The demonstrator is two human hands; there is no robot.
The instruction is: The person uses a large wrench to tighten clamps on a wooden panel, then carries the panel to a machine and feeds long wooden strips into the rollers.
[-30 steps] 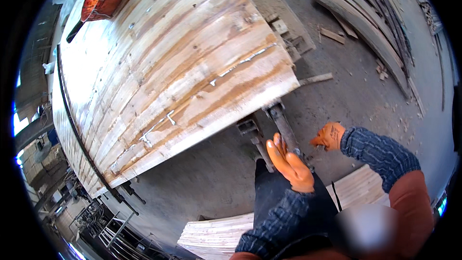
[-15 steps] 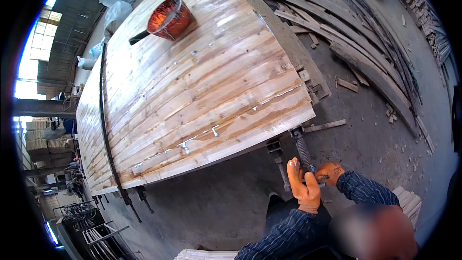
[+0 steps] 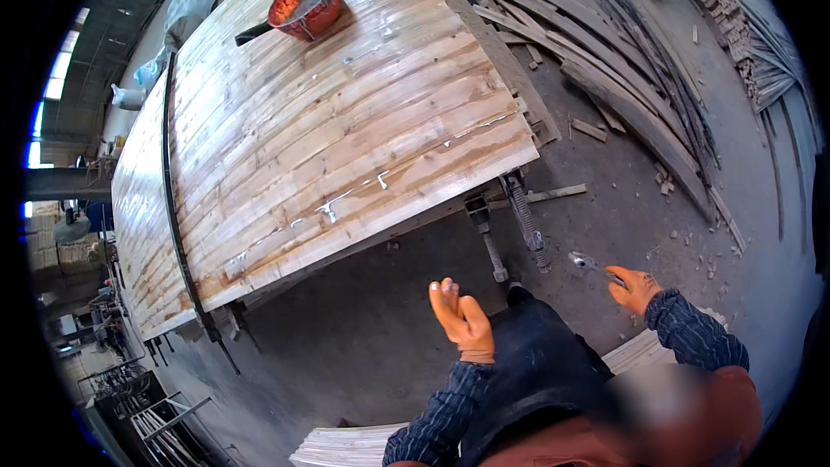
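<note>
My right hand [image 3: 635, 291], in an orange glove, grips the dark handle of a silvery wrench [image 3: 588, 263]. The wrench's wide head points left and is apart from the threaded clamp screw [image 3: 525, 212] at the panel's near right corner. My left hand [image 3: 464, 322], also gloved in orange, is raised below the panel's front edge, fingers extended, nothing in it. A shorter clamp end [image 3: 487, 242] sits beside the threaded screw. Above them lies a broad panel of glued wood strips [image 3: 346, 121], with white glue [image 3: 328, 210] smeared along a seam near the front edge.
A red bowl [image 3: 304, 10] with a dark handle stands on the panel. A long black clamp bar [image 3: 171, 199] crosses the panel's left side. Scrap boards [image 3: 640, 112] litter the floor at right. Stacked strips [image 3: 346, 444] lie at the lower edge.
My right hand has drawn the wrench away from the clamp screw, rightward. My left hand has moved left and away from the clamp. The whole view has shifted slightly.
</note>
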